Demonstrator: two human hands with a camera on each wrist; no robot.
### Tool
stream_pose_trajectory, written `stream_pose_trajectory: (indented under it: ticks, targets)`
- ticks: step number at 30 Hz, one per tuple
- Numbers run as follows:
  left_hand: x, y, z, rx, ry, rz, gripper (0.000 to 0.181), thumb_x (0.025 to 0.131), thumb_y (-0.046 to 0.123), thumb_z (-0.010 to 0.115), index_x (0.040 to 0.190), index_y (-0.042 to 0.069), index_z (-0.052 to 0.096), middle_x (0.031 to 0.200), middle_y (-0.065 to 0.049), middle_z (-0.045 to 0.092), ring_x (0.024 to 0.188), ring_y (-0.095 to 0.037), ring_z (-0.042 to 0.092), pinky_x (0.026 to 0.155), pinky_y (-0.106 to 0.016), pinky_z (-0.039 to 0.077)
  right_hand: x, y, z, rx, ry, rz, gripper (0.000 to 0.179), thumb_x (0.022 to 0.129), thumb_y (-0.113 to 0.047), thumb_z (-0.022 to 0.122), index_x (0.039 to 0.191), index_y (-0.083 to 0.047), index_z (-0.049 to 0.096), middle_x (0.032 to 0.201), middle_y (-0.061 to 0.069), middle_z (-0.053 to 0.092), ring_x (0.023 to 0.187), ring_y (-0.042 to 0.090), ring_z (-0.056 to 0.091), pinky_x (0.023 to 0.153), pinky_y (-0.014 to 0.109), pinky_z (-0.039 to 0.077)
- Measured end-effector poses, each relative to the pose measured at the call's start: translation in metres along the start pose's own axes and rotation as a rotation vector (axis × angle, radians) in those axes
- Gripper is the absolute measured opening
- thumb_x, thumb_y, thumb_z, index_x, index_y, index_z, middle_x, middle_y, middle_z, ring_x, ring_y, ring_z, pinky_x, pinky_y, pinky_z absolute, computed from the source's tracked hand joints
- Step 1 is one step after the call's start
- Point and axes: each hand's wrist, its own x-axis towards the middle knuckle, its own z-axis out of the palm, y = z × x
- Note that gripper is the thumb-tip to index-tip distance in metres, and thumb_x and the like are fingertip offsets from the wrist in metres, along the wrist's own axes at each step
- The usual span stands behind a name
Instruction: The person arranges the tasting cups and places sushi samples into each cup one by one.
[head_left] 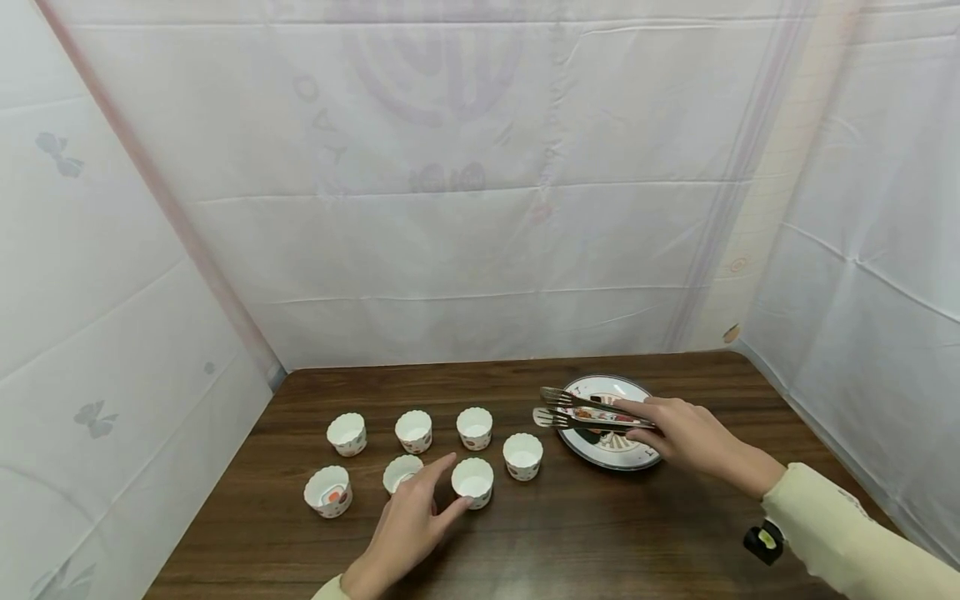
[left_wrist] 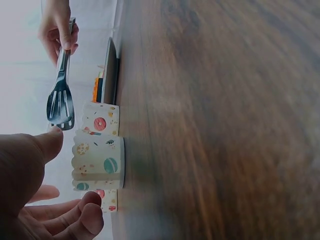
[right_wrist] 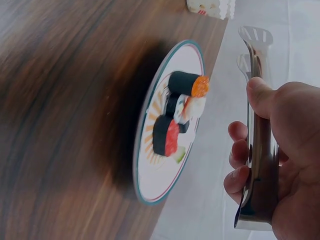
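Observation:
My right hand (head_left: 686, 437) grips a pair of metal serving tongs (right_wrist: 260, 150), its thumb along one arm and fingers round the other. The tongs' slotted ends are spread apart and point left. Beneath them is a round plate (head_left: 618, 459) with a dark rim, bearing several sushi pieces, among them a roll with orange topping (right_wrist: 187, 84) and one with red topping (right_wrist: 164, 135). My left hand (head_left: 408, 525) reaches toward a white scalloped paper cup (head_left: 472, 483), thumb and fingers spread apart. Its thumb tip overlaps the cup's edge in the head view. The cup's side carries printed pictures (left_wrist: 102, 157).
More white paper cups stand in two rows, including a back-left cup (head_left: 347, 435) and a right-hand cup (head_left: 522, 458). Something orange shows inside the front-left cup (head_left: 328, 479). The dark wooden table (head_left: 570, 542) meets pale hanging sheets (head_left: 450, 250) at its back and sides.

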Motion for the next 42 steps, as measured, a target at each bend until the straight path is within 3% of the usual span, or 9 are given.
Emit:
stream_pose_trajectory:
  ticks: [5,14,18,26,36,42]
  targets:
    - [0.001,0.001,0.003,-0.005,-0.016,-0.021,0.061,0.085,0.030,0.086,0.134,0.001,0.064,0.087,0.001,0.066,0.054,0.005,0.042,0.051,-0.020,0.040,-0.013,0.009,-0.001,-0.012,0.016,0.037,0.045,0.095,-0.025,0.075,0.139,-0.017,0.066,0.119,0.012,0.073,0.090,0.023,0.073,0.055,0.033,0.048]
    - [0.001,0.001,0.006,0.002,-0.020,-0.033,0.060,0.085,0.031,0.086,0.132,0.000,0.065,0.072,0.005,0.057,0.052,0.005,0.040,0.050,-0.020,0.039,-0.027,0.018,-0.001,-0.027,0.012,0.090,0.046,0.095,-0.029,0.076,0.137,-0.013,0.067,0.112,0.011,0.074,0.087,0.025,0.073,0.052,0.031,0.047]
    - [0.001,0.001,0.007,0.004,-0.021,-0.044,0.060,0.086,0.033,0.085,0.132,0.001,0.066,0.067,0.006,0.055,0.049,0.004,0.039,0.049,-0.021,0.038,-0.033,0.022,0.002,-0.028,0.032,0.087,0.046,0.093,-0.027,0.078,0.135,-0.011,0.068,0.110,0.011,0.075,0.086,0.024,0.073,0.057,0.036,0.053]
    - [0.002,-0.002,0.009,0.017,-0.032,-0.074,0.058,0.087,0.035,0.084,0.131,0.002,0.066,0.065,0.007,0.052,0.049,0.003,0.038,0.049,-0.022,0.038,-0.042,0.025,0.005,-0.032,0.026,0.128,0.047,0.093,-0.026,0.078,0.135,-0.010,0.067,0.112,0.014,0.074,0.089,0.029,0.073,0.059,0.041,0.055]
    - [0.002,-0.002,0.011,0.039,-0.026,-0.074,0.054,0.088,0.036,0.083,0.129,0.005,0.068,0.066,0.008,0.052,0.051,0.004,0.039,0.051,-0.022,0.039,-0.048,0.028,0.009,-0.033,0.043,0.107,0.046,0.092,-0.028,0.079,0.133,-0.011,0.069,0.110,0.010,0.075,0.090,0.028,0.073,0.062,0.044,0.057]
    - [0.002,-0.002,0.012,0.049,-0.022,-0.071,0.051,0.088,0.037,0.083,0.127,0.007,0.069,0.069,0.008,0.055,0.053,0.003,0.039,0.052,-0.023,0.040,-0.050,0.028,0.011,-0.030,0.052,0.110,0.046,0.092,-0.031,0.079,0.132,-0.010,0.069,0.112,0.015,0.075,0.094,0.034,0.073,0.067,0.050,0.058]
